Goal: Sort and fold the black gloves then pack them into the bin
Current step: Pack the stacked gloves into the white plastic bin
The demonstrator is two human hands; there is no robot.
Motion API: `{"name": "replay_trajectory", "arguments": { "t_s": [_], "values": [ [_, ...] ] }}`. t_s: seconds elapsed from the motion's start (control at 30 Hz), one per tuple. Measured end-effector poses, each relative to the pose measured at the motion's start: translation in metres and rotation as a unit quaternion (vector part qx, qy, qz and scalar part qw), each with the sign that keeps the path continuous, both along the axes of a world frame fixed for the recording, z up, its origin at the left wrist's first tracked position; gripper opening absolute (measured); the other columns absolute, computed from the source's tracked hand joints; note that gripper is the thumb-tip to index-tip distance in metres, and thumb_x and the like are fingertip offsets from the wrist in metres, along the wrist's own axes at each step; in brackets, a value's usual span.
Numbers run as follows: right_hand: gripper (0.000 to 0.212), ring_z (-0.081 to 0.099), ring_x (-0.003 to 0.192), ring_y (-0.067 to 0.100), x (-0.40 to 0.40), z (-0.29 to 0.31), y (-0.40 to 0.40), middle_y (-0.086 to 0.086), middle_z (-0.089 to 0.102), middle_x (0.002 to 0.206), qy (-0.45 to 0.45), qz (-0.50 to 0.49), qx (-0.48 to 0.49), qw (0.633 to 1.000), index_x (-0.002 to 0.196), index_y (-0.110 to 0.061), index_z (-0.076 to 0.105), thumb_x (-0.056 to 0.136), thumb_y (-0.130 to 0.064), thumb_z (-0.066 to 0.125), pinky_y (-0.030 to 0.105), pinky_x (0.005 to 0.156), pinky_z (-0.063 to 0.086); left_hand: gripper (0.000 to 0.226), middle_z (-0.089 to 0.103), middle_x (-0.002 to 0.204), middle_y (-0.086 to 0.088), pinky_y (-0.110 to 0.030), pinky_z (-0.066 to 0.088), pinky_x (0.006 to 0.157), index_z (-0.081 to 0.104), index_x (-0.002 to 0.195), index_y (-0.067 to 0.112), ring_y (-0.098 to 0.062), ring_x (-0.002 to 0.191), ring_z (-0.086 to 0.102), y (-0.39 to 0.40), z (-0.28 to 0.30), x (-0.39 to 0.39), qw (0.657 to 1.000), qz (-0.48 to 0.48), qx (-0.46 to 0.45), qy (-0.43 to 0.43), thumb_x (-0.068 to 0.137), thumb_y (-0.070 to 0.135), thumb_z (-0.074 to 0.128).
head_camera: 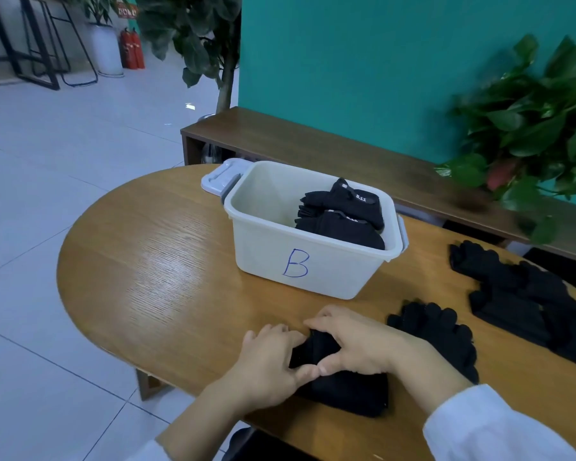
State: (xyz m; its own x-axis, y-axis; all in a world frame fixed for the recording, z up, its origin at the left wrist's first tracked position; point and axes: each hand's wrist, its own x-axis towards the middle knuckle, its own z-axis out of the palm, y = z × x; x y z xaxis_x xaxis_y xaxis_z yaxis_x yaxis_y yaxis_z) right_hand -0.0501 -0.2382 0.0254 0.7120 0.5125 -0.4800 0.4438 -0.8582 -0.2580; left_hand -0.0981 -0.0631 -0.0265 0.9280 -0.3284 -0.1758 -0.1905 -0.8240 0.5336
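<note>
While the fingertips of the left hand [266, 357] and the right hand [353, 347] are meeting low in the centre of the frame, both thumbs are touching tip to tip over a black glove bundle [346, 390] that is lying on the wooden table [153, 261]. The fingers are curling down onto the cloth, seemingly grasping and pressing it to keep the fold from springing open, though blur is making the exact hold hard to read. White sleeves are showing at the lower edge.

Just right of the hands, an unfolded black glove [436, 327] is lying flat, and further right a loose pile of gloves [526, 294] is waiting, probably kept within reach for the next folds. Above the hands, at mid-frame, the white bin marked "B" [296, 264] is sitting open, already holding folded gloves [343, 214] against its right side, leaving its left side free.
</note>
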Motion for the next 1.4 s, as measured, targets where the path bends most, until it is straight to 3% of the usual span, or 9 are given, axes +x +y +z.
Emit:
{"name": "replay_trajectory", "arguments": {
  "t_s": [0.13,0.27,0.47,0.67,0.9,1.03,1.17,1.3,1.4],
  "values": [
    [0.068,0.043,0.116,0.018,0.002,-0.001,0.002,-0.005,0.040,0.126,0.015,-0.017,0.004,1.000,0.143,-0.030,0.040,0.084,-0.042,0.071,0.041,0.098,0.044,0.023,0.053,0.102,0.006,-0.036,0.029,0.095,0.054,0.103,0.028,-0.017,0.107,0.045,-0.002,-0.001,0.000,0.999,0.010,-0.036,-0.002,0.093,0.048,0.055],
    [0.051,0.049,0.101,0.018,0.002,-0.001,0.002,-0.007,0.044,0.106,0.011,-0.026,0.009,1.000,0.127,-0.030,0.051,0.082,-0.042,0.072,0.042,0.088,0.047,0.030,0.050,0.100,0.011,-0.034,0.029,0.095,0.055,0.113,0.027,-0.012,0.104,0.044,-0.002,-0.006,-0.002,0.998,0.018,-0.054,-0.016,0.092,0.049,0.056],
    [0.042,0.057,0.097,0.019,0.005,-0.002,-0.001,-0.002,0.059,0.106,0.031,-0.042,0.059,0.997,0.111,-0.028,0.059,0.075,-0.040,0.077,0.045,0.085,0.052,0.040,0.053,0.114,0.014,-0.031,0.026,0.099,0.053,0.126,0.030,-0.007,0.113,0.045,0.000,-0.014,-0.004,0.994,0.023,-0.099,-0.030,0.092,0.050,0.058],
    [0.044,0.063,0.099,0.012,0.007,-0.002,-0.010,-0.008,0.067,0.105,0.090,-0.085,0.152,0.981,0.111,-0.031,0.064,0.071,-0.030,0.082,0.039,0.089,0.054,0.045,0.052,0.120,0.014,-0.028,0.024,0.097,0.051,0.130,0.031,-0.006,0.114,0.046,0.002,-0.019,-0.005,0.992,0.023,-0.116,-0.047,0.091,0.050,0.060],
    [0.036,0.066,0.093,0.013,0.010,0.003,-0.012,-0.004,0.068,0.101,0.127,-0.071,0.160,0.976,0.109,-0.024,0.065,0.076,-0.019,0.079,0.033,0.082,0.056,0.040,0.052,0.113,0.015,-0.030,0.025,0.099,0.053,0.126,0.033,-0.005,0.110,0.046,0.001,-0.018,-0.008,0.989,0.026,-0.136,-0.055,0.091,0.049,0.062],
    [0.031,0.067,0.093,0.020,0.010,0.003,-0.013,0.001,0.069,0.099,0.131,-0.069,0.170,0.974,0.102,-0.023,0.066,0.074,-0.021,0.079,0.042,0.084,0.056,0.034,0.052,0.106,0.015,-0.032,0.025,0.104,0.056,0.120,0.036,-0.008,0.107,0.048,0.000,-0.019,-0.009,0.986,0.036,-0.161,-0.038,0.088,0.047,0.065],
    [0.030,0.067,0.093,0.023,0.006,0.011,-0.016,0.004,0.070,0.099,0.130,-0.072,0.182,0.972,0.100,-0.022,0.067,0.072,-0.022,0.079,0.047,0.085,0.055,0.031,0.053,0.103,0.015,-0.037,0.030,0.105,0.054,0.107,0.047,-0.014,0.106,0.049,-0.001,-0.012,-0.009,0.982,0.035,-0.184,-0.019,0.080,0.053,0.067],
    [0.028,0.068,0.092,0.022,0.003,0.043,-0.028,0.000,0.070,0.097,0.114,-0.073,0.200,0.970,0.098,-0.024,0.068,0.072,-0.024,0.078,0.047,0.086,0.056,0.041,0.059,0.108,0.016,-0.037,0.040,0.102,0.058,0.106,0.044,-0.008,0.110,0.051,-0.001,0.015,-0.007,0.966,0.026,-0.257,-0.009,0.070,0.056,0.075],
    [0.026,0.067,0.093,0.019,0.003,0.085,-0.040,-0.003,0.070,0.098,0.080,-0.071,0.215,0.971,0.100,-0.022,0.068,0.076,-0.018,0.079,0.042,0.086,0.055,0.051,0.062,0.108,0.018,-0.028,0.046,0.098,0.060,0.108,0.041,-0.004,0.109,0.055,0.005,0.050,0.001,0.951,0.041,-0.302,-0.049,0.065,0.059,0.082]
  ]
}}
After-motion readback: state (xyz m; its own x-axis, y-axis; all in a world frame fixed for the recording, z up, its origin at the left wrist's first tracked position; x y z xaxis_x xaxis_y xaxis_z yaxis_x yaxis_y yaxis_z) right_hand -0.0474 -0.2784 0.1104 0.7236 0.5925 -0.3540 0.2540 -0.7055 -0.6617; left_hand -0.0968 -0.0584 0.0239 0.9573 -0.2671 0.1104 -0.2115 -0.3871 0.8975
